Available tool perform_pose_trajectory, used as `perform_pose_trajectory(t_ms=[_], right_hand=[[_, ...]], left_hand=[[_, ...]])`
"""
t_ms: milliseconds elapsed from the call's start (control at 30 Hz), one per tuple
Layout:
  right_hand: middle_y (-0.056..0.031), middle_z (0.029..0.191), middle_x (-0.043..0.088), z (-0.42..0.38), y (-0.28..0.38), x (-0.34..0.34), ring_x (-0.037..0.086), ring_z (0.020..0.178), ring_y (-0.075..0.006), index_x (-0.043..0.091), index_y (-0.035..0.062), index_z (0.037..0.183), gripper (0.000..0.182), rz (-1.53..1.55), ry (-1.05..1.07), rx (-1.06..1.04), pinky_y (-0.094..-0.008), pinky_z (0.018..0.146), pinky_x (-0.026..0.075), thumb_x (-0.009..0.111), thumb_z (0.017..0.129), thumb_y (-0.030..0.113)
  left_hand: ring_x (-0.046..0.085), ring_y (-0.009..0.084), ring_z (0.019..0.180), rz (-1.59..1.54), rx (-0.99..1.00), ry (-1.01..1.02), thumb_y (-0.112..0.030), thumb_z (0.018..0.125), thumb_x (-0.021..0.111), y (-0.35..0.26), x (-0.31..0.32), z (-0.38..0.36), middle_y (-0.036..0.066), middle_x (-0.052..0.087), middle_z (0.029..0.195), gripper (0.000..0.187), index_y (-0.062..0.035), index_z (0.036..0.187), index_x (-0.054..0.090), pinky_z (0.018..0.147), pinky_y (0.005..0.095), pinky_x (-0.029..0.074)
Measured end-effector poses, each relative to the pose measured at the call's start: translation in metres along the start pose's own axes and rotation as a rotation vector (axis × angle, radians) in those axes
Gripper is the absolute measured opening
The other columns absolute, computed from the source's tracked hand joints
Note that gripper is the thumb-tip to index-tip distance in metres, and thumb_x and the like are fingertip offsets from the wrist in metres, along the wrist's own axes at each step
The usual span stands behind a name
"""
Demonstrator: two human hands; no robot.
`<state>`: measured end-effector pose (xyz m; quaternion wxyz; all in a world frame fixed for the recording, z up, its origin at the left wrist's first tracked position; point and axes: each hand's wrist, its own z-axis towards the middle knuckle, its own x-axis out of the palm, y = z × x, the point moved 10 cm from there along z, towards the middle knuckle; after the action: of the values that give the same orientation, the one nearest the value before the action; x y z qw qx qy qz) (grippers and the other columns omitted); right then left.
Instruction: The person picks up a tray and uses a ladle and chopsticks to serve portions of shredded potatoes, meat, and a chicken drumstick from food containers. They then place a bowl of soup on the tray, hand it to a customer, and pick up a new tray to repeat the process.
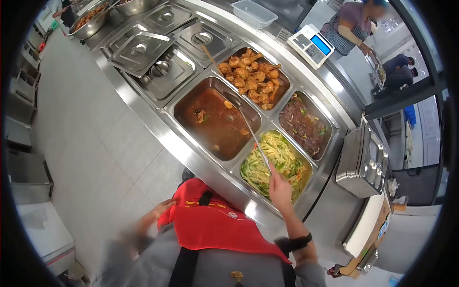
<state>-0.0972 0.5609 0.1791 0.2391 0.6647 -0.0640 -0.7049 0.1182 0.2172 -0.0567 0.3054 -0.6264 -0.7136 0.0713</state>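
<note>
One long-handled spoon, closed in my right hand; the fingers are wrapped narrowly round the near end of the handle. The long axis runs far and left from the hand, above the shredded vegetables, to the spoon's head at the far right part of the sauce pan, close to the chicken pieces. The right hand is the nearer of my two. My left hand lies near and left, beside the red apron; whether it grips the cloth, I cannot tell. Pans are set into the steel desk.
</note>
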Motion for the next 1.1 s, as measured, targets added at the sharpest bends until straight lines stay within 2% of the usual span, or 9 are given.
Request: perform_pose_trajectory(t_ms=[33,200,267,367,467,500,600,900,1100], right_hand=[[-0.0145,0.073,0.055,0.012,0.004,0.005,0.054,0.053,-0.0319,0.045,0.0167,0.123,0.045,-0.073,0.006,0.017,-0.039,0.047,0.044,0.05,0.079,0.007],[-0.0119,0.072,0.055,0.042,0.025,0.033,0.054,0.054,-0.0301,0.043,0.0163,0.125,0.047,-0.159,0.077,0.076,-0.0394,0.047,0.045,0.049,0.08,0.007],[-0.0085,0.07,0.054,0.041,0.025,0.054,0.054,0.052,-0.0264,0.042,0.0148,0.125,0.045,-0.082,0.049,0.063,-0.0373,0.045,0.044,0.048,0.081,0.008],[-0.0035,0.066,0.048,0.022,0.013,0.087,0.046,0.046,-0.0149,0.041,0.0139,0.127,0.044,0.498,0.166,0.352,-0.0291,0.038,0.037,0.048,0.084,0.01],[-0.0008,0.066,0.043,-0.011,0.039,0.111,0.034,0.046,-0.0064,0.039,0.0146,0.129,0.044,1.181,0.404,1.017,-0.0198,0.036,0.027,0.049,0.086,0.013],[-0.0001,0.065,0.042,-0.016,0.049,0.118,0.03,0.046,-0.0033,0.036,0.0165,0.13,0.046,1.316,0.413,1.095,-0.0159,0.037,0.02,0.045,0.086,0.01],[0.0004,0.066,0.041,-0.027,0.068,0.13,0.028,0.046,-0.0031,0.035,0.0159,0.13,0.045,1.586,0.446,1.166,-0.0153,0.037,0.021,0.044,0.086,0.01],[0.0007,0.067,0.042,-0.032,0.077,0.116,0.029,0.045,-0.0032,0.036,0.0149,0.13,0.047,1.127,0.474,0.974,-0.0164,0.038,0.022,0.043,0.084,0.008],[0.0009,0.066,0.042,-0.037,0.094,0.137,0.028,0.046,-0.0035,0.036,0.0155,0.13,0.047,1.324,0.577,1.064,-0.0169,0.038,0.022,0.044,0.085,0.008]], left_hand=[[0.051,0.0209,0.103,0.031,-0.009,-0.06,-0.028,0.089,0.046,-0.008,-0.018,-0.009,0.013,0.051,0.116,0.049,0.0002,0.127,0.035,0.088,0.0325,0.041],[0.057,0.0196,0.084,0.075,-0.023,-0.312,-0.018,0.084,0.051,-0.022,-0.124,-0.015,0.013,0.057,0.093,0.035,0.0008,0.113,0.045,0.074,0.0319,0.048],[0.057,0.0185,0.069,0.058,0.044,-0.437,-0.017,0.082,0.051,-0.043,-0.146,-0.023,0.011,0.055,0.079,0.024,-0.0005,0.099,0.047,0.061,0.0307,0.048],[0.052,0.0169,0.05,0.08,0.13,-0.622,-0.018,0.081,0.05,-0.066,-0.183,-0.031,0.007,0.048,0.062,0.015,-0.0031,0.081,0.045,0.044,0.0294,0.044],[0.045,0.0154,0.038,0.127,0.123,-0.67,-0.022,0.082,0.049,-0.086,-0.2,-0.034,0.004,0.042,0.052,0.021,-0.0052,0.072,0.042,0.034,0.0287,0.036],[0.042,0.0149,0.036,0.142,0.107,-0.663,-0.024,0.083,0.048,-0.091,-0.202,-0.034,0.003,0.041,0.05,0.024,-0.0057,0.069,0.041,0.032,0.0286,0.033],[0.041,0.0129,0.035,0.067,0.091,-0.63,-0.028,0.085,0.047,-0.099,-0.204,-0.029,0.003,0.038,0.047,0.03,-0.0069,0.064,0.041,0.033,0.028,0.032],[0.04,0.0133,0.035,0.032,0.049,-0.573,-0.032,0.086,0.046,-0.094,-0.197,-0.021,0.002,0.039,0.046,0.034,-0.0082,0.062,0.042,0.034,0.0278,0.033],[0.044,0.015,0.037,0.007,0.039,-0.547,-0.031,0.085,0.048,-0.091,-0.193,-0.02,0.002,0.041,0.047,0.031,-0.0086,0.064,0.044,0.034,0.0285,0.035]])
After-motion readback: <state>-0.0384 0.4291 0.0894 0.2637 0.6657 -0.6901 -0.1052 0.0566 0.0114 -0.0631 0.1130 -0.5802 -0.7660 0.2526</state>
